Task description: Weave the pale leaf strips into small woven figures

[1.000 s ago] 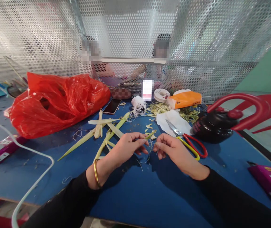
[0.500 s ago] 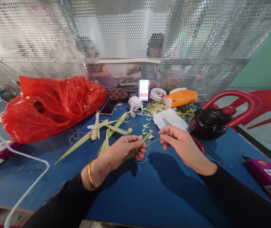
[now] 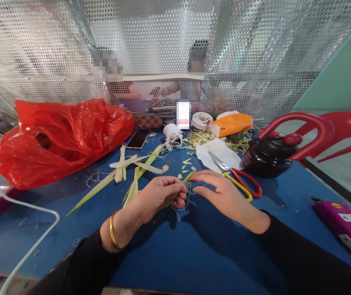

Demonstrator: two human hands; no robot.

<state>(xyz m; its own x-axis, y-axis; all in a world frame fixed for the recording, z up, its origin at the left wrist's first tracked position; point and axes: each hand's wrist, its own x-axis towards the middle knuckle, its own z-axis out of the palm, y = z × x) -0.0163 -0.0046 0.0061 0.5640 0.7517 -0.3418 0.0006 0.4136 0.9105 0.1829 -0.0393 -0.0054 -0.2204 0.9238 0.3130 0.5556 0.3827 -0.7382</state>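
Observation:
My left hand (image 3: pixel 159 193) is closed around a thin bundle of green leaf strips (image 3: pixel 189 177), whose tip sticks out past the fingers. White thread (image 3: pixel 189 200) hangs loosely beside the bundle. Close to that tip, my right hand (image 3: pixel 224 198) has its thumb and fingers apart; I see nothing gripped in it. Scissors (image 3: pixel 239 180) with one red and one yellow handle lie just beyond the right hand, their blades on a white paper (image 3: pixel 204 151). Long pale leaves (image 3: pixel 149 166) lie crossed behind my left hand.
A red plastic bag (image 3: pixel 71 139) fills the left side. Toward the back are a phone (image 3: pixel 138 139), a spool of white thread (image 3: pixel 173 134), a ribbon roll (image 3: pixel 201 120) and an orange packet (image 3: pixel 233 125). A black pot (image 3: pixel 266 159) stands right, with purple boxes (image 3: pixel 343 223) nearer.
My right hand has moved left to the bundle's tip. Its pinch on the thread has loosened and the fingers have spread. The scissors have come into fuller view.

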